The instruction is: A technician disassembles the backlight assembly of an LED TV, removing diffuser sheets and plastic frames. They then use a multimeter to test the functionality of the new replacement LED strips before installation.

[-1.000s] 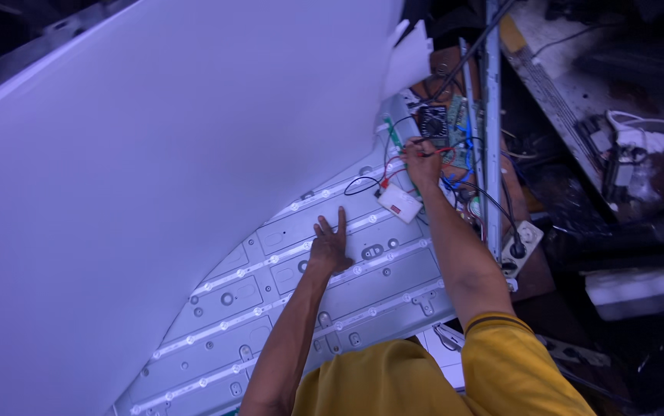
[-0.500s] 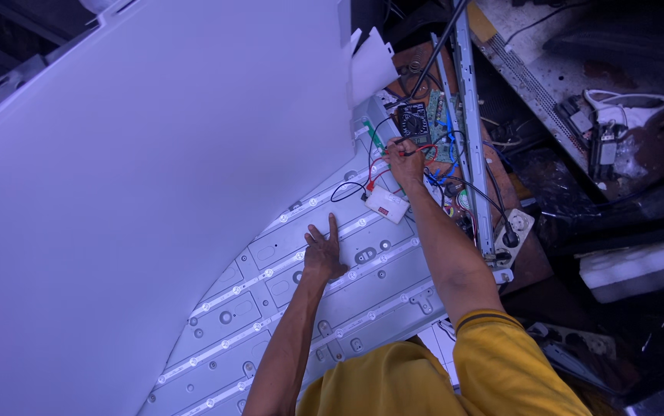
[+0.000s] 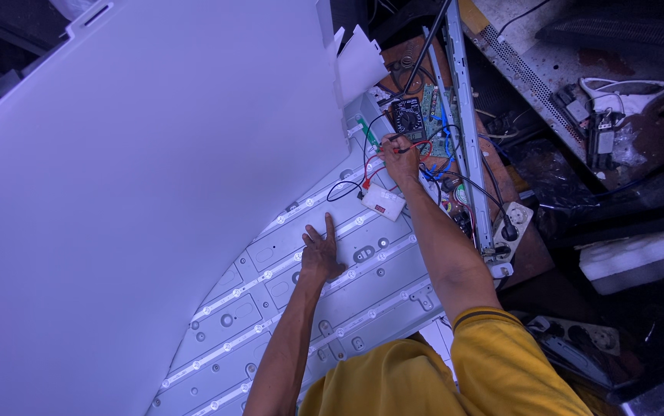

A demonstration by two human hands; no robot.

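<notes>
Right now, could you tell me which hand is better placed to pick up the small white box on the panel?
Probably the left hand: it lies free just below the white box, while the right hand holds wires.

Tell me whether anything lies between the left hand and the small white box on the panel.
Nothing visible does. The left hand rests flat on the metal back panel, and the stretch of panel up to the small white box shows only a light strip.

A white power strip (image 3: 515, 221) lies beside a foam block (image 3: 640, 258).
</notes>
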